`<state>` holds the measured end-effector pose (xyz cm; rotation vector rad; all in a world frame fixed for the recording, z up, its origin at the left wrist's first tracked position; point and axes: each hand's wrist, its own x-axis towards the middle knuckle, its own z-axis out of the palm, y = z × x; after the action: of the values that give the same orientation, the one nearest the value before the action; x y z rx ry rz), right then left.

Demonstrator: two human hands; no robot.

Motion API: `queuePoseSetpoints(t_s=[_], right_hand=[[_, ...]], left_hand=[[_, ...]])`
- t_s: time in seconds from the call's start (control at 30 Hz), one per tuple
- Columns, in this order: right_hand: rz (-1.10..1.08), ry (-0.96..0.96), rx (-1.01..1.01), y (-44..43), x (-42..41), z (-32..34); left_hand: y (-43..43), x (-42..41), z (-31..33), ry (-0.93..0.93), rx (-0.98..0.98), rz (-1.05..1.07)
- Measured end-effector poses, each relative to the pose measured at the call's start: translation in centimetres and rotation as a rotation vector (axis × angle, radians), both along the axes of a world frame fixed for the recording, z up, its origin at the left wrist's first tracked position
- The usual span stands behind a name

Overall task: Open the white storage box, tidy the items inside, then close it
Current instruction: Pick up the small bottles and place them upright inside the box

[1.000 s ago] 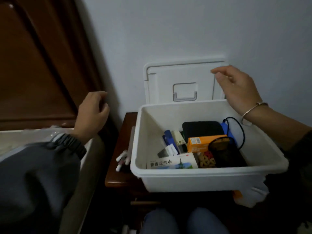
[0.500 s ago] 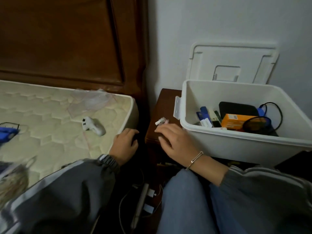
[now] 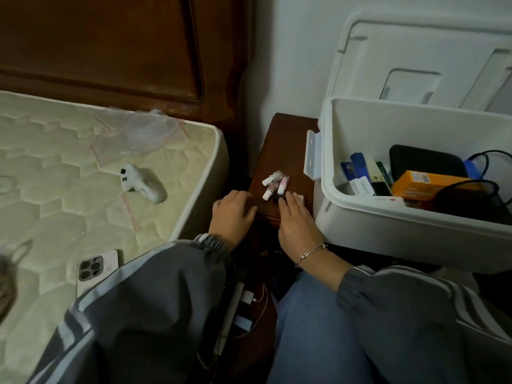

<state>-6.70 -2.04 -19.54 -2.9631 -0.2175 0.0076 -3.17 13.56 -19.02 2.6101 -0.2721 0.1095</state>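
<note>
Your right grip [image 3: 296,220], fingers spread and holding nothing, has dropped from the propped-up lid [image 3: 415,59] onto the tabletop [image 3: 279,142] left of the open white storage box [image 3: 388,225], by small bottles [image 3: 274,184], your left grip [image 3: 232,212] likewise empty, so tidying seems to begin outside the box.

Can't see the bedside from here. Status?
Both hands empty: left hand and right hand on nightstand. White storage box open, untidied. Small tubes beside it.
</note>
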Motion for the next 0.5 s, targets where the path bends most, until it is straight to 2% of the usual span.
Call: queuePoseSetpoints(t_s=[0.17, 0.5], right_hand=[[-0.071, 0.052, -0.037, 0.3, 0.9, -0.7], [-0.103, -0.119, -0.266, 0.7, 1.5, -0.4]], left_hand=[[-3.0, 2.3, -1.3, 0.027, -0.003, 0.096], [-4.5, 3.9, -2.4, -0.004, 0.026, 0.189]])
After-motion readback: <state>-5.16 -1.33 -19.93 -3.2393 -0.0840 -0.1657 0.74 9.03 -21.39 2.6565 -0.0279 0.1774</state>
